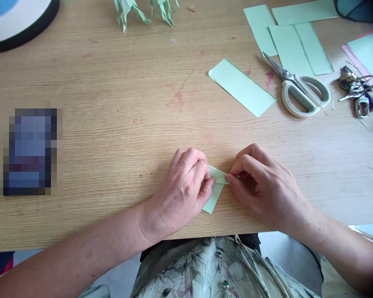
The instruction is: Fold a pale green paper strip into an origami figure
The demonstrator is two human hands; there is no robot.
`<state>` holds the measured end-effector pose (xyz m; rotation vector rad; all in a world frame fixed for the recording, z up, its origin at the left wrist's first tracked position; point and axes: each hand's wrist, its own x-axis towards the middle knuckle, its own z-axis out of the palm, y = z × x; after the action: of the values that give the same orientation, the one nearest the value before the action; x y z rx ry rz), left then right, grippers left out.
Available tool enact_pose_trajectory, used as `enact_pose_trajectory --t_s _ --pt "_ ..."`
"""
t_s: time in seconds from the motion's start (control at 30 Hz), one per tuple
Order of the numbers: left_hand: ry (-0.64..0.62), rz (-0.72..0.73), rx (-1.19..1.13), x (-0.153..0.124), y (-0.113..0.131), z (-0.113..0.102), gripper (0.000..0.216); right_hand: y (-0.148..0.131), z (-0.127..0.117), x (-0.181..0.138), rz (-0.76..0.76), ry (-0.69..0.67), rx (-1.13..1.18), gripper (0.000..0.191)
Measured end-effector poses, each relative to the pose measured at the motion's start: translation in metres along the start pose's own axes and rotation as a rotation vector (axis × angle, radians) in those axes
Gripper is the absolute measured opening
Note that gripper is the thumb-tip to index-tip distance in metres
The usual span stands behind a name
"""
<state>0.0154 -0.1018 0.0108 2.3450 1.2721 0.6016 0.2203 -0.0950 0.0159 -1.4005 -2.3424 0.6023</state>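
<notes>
A small folded piece of pale green paper (214,198) is between my two hands, just above the table near its front edge. My left hand (186,182) pinches it from the left, with thumb and fingers closed and covering part of it. On the other side, my right hand (261,182) grips the paper's pointed right end between thumb and forefinger. One flap hangs down and to the left below the fold. Further back lies a loose pale green paper strip (242,87), apart from both hands.
Scissors (304,93) with white-grey handles lie open at the right, beside several green paper strips (294,47) and a bunch of keys (360,89). Folded green paper figures (127,12) stand at the back. A blurred phone-like object (29,151) lies left; a round white object (27,25) sits back left.
</notes>
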Motion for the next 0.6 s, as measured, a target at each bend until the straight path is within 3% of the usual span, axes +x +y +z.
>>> enact_pose_trajectory --t_s 0.6 --pt "0.015 -0.017 0.003 0.0002 0.0006 0.0023 0.012 0.0007 0.0016 0.0001 0.006 0.021 0.008 0.013"
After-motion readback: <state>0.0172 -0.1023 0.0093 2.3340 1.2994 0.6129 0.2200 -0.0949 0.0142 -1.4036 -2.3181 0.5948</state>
